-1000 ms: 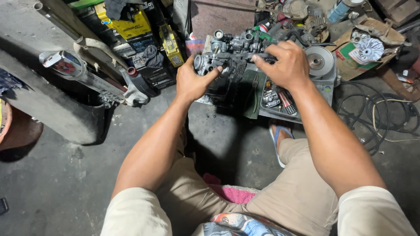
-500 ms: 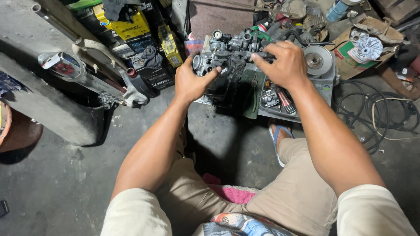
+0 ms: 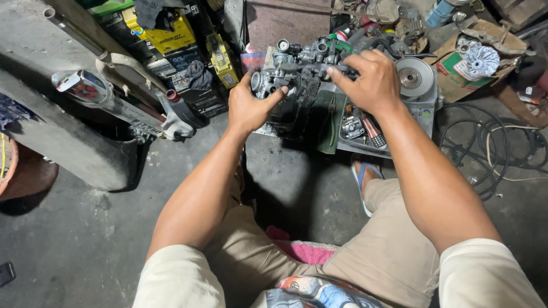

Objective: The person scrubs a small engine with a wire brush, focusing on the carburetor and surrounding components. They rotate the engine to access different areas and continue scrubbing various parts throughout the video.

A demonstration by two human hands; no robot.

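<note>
While left hand [image 3: 248,108] clamps carburetor assembly [image 3: 299,68] at 9 o'clock, right hand [image 3: 371,80] fingers [image 3: 342,71] pinch top fitting, probably screw; assembly intact, teardown barely begun; tool tray [image 3: 365,128] below at 5 o'clock.

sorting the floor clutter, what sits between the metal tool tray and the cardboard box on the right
In the head view, a round silver pulley disc lies between the metal tool tray and the cardboard box, just beyond the right hand.
</note>
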